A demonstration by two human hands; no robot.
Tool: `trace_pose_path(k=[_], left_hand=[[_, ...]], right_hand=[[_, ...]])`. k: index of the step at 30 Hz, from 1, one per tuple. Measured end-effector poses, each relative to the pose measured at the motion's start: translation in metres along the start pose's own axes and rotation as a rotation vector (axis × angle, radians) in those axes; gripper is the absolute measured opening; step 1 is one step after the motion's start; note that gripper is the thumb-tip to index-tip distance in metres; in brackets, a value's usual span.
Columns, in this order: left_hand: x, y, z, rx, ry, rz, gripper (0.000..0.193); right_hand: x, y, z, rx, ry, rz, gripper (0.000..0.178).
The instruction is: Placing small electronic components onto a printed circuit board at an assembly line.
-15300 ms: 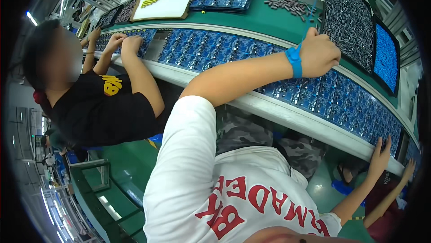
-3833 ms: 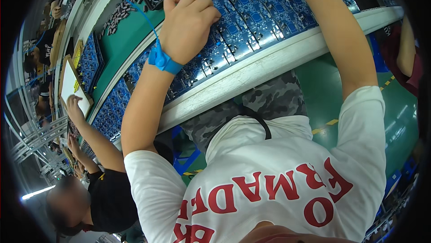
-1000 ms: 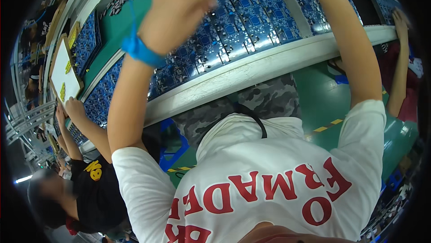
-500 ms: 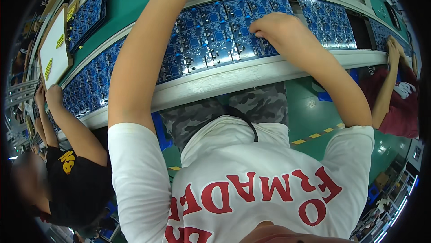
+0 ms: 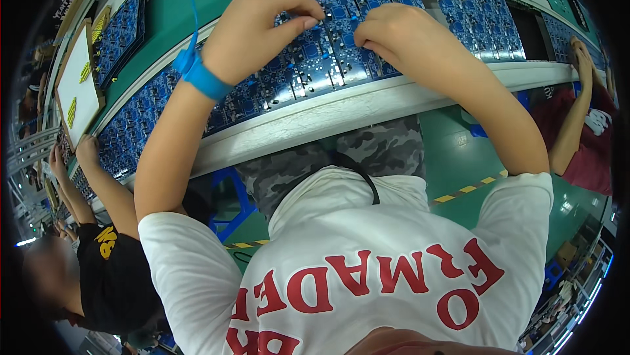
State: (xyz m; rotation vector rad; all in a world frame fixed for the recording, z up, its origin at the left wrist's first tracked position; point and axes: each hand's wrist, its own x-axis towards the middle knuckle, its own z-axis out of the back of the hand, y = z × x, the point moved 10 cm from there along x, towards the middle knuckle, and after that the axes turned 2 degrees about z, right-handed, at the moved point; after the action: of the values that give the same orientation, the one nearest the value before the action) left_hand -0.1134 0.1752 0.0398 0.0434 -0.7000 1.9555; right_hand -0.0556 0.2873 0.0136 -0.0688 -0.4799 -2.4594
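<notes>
From my remote seat I'm seeing a blue wrist strap (image 5: pixel 209 82) sitting near blue circuit boards (image 5: pixel 308 78); a dipping wrist could be scraping them. The left hand (image 5: pixel 249 30) is holding thumb and forefinger nearly pinched; I can't tell whether on anything. The boards are lying in a row beneath both hands. The right hand (image 5: pixel 407 35) is showing curled fingers, its grip equally unclear; crowding fingers could be nudging boards askew.

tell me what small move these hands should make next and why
Probably lower the left hand slightly toward the blue circuit boards: its thumb and forefinger tips are close together above them, and the right hand is curled just beside, over the same row. Whether either hand holds a part is too small to tell.
</notes>
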Motion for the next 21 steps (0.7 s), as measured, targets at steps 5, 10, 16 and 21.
trace_pose_path(k=[5, 10, 16, 21], left_hand=[[-0.012, 0.009, -0.008, -0.277, 0.07, 0.216, 0.016], [-0.013, 0.011, -0.018, -0.38, 0.134, 0.287, 0.017], [-0.021, 0.012, -0.023, -0.408, 0.143, 0.349, 0.016], [-0.01, -0.009, -0.028, -0.454, 0.116, 0.303, 0.015]], right_hand=[[-0.002, 0.001, 0.0, -0.027, -0.058, 0.014, 0.009], [-0.002, 0.005, -0.005, -0.114, -0.035, -0.005, 0.009], [0.015, -0.008, 0.005, -0.051, 0.276, -0.169, 0.014], [0.019, -0.124, 0.104, 0.093, -0.229, -0.53, 0.031]])
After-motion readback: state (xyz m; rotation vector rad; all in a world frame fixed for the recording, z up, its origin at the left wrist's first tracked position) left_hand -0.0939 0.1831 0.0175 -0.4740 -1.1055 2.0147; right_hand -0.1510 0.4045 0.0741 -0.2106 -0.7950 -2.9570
